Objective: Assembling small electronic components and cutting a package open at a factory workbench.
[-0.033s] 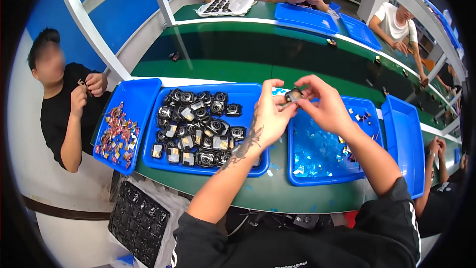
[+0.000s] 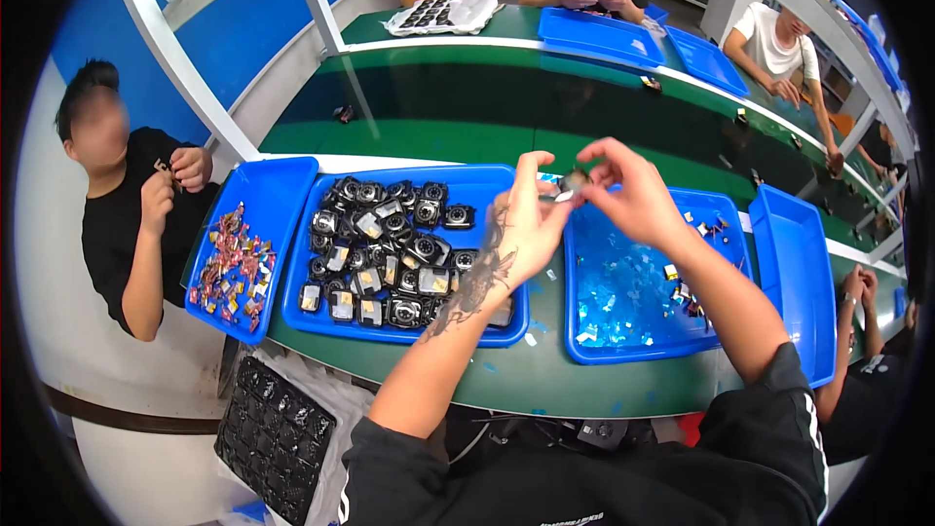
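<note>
Above the gap between two blue trays, a small black housing (image 2: 570, 185) is pinched between my hands; motion and fingers blur its shape. My left hand (image 2: 531, 209) grips it between thumb and fingers. My right hand (image 2: 628, 195) closes thumb and fingertips on its right side. Below and left, a blue tray (image 2: 521, 317) holds many black, squarish housings (image 2: 404, 253) with round faces, some with pale film patches. Under my right forearm, another blue tray (image 2: 633, 356) contains scraps of clear blue film (image 2: 614, 307) and several small parts (image 2: 691, 302).
A blue tray of small reddish and yellow parts (image 2: 232, 273) stands far left, beside a seated co-worker (image 2: 136, 205). Another blue tray (image 2: 804, 292) leans at right. Beyond runs a green conveyor belt (image 2: 438, 97) with scattered parts. A black moulded tray (image 2: 273, 438) sits low left.
The housing has turned between my fingers and looks more blurred. My right hand has shifted slightly up and left, and my left hand has tilted a little.
</note>
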